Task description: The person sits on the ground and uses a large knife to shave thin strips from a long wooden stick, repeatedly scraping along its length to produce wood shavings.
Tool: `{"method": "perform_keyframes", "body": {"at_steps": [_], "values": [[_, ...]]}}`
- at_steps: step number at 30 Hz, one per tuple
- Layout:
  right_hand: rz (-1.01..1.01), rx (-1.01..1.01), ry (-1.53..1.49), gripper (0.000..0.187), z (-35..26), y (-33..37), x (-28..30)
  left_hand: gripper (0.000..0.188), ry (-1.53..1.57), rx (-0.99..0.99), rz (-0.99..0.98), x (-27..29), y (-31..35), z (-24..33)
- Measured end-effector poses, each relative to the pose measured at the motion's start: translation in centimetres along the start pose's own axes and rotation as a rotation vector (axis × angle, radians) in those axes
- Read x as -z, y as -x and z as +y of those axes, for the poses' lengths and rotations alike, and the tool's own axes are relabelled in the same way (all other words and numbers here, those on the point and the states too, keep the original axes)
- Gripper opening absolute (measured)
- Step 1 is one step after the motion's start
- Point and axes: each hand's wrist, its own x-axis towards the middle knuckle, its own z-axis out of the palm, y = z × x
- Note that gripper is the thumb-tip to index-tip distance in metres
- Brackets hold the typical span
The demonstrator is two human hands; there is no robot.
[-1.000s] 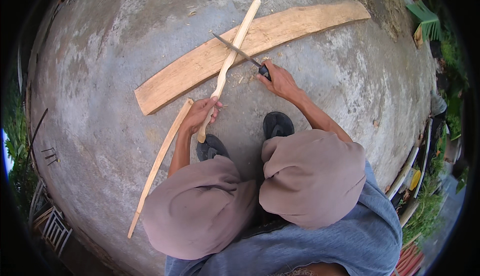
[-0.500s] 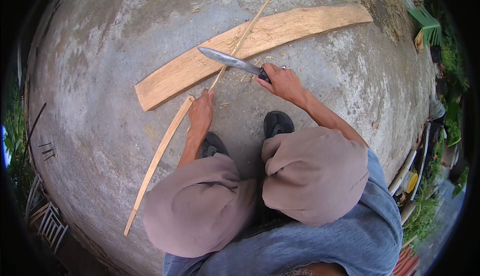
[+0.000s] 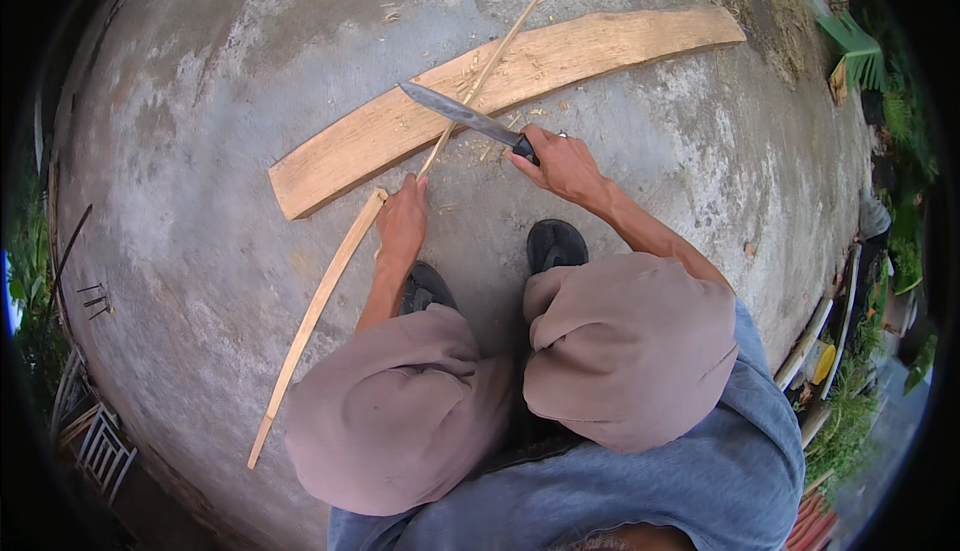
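A squatting person's right hand (image 3: 565, 163) gripped a long knife (image 3: 462, 114) across a thin stick (image 3: 478, 83) pinned on a plank (image 3: 560, 56) by the left hand (image 3: 402, 219), whose fingers a slipping blade could have cut

Concrete floor (image 3: 700, 171): wide plank (image 3: 500, 91), thin strip (image 3: 315, 316) (shavings scattered).

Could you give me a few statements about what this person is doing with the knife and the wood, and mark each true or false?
1. The right hand grips a long knife. True.
2. The left hand holds a hammer. False: it holds a thin wooden stick.
3. The knife blade lies across the stick over a wide plank. True.
4. The ground is grass. False: it is bare grey concrete.
5. Another long strip lies by the left hand. True.
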Motion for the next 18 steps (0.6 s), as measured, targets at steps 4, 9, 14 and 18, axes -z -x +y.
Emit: {"method": "perform_keyframes", "body": {"at_steps": [4, 9, 14, 18], "values": [[0.004, -0.025, 0.061, 0.042, 0.1, -1.0, 0.2, 0.047, 0.027, -0.007, 0.026, 0.3, -0.2, 0.2], [0.026, -0.044, 0.047, 0.042, 0.2, -1.0, -0.4, 0.045, 0.035, -0.007, 0.025, -0.5, -0.4, -0.3], [0.045, -0.021, 0.139, 0.041, 0.6, -0.6, -0.6, 0.044, 0.040, -0.006, 0.030, -0.2, -0.4, 0.4], [0.052, -0.095, 0.048, 0.042, 1.0, -1.2, -0.3, 0.045, 0.047, 0.011, 0.016, -0.7, -0.7, -0.3]]}}
